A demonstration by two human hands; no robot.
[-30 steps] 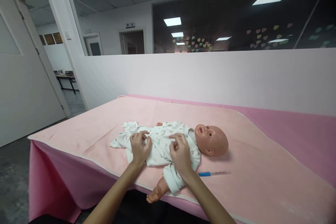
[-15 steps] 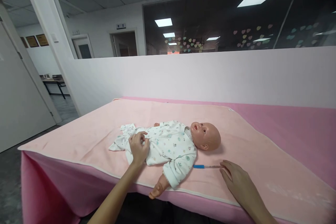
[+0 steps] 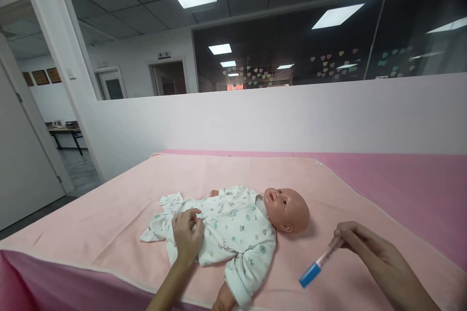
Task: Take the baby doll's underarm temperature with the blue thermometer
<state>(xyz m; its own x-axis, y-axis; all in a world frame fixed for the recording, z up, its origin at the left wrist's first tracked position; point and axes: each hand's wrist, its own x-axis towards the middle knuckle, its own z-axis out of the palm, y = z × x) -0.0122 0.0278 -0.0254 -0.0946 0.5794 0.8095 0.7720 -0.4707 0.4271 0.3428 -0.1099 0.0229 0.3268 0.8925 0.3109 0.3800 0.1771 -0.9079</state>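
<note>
A baby doll (image 3: 288, 210) lies on its back, dressed in a white patterned romper (image 3: 237, 226), its head to the right. My left hand (image 3: 187, 235) rests on the romper around the doll's lower body, fingers loosely curled, thumb apart from the index finger; whatever lies under the curled fingers is hidden. To the right of the doll, my right hand (image 3: 359, 243) pinches one end of a slim clear thermometer (image 3: 324, 257) with a blue cap. The thermometer is held above the blanket, tilted, its blue end pointing down and left.
A peach blanket (image 3: 120, 189) with a pale edge covers the table, over a pink cloth (image 3: 412, 184). Behind stands a white half wall (image 3: 292, 116) with dark glass above. On the left is a door (image 3: 25, 146) beside a doorway.
My right hand has picked the thermometer up off the blanket and moved it right, tilting its blue end downward. My left hand stays on the romper. The camera view has tipped up slightly.
</note>
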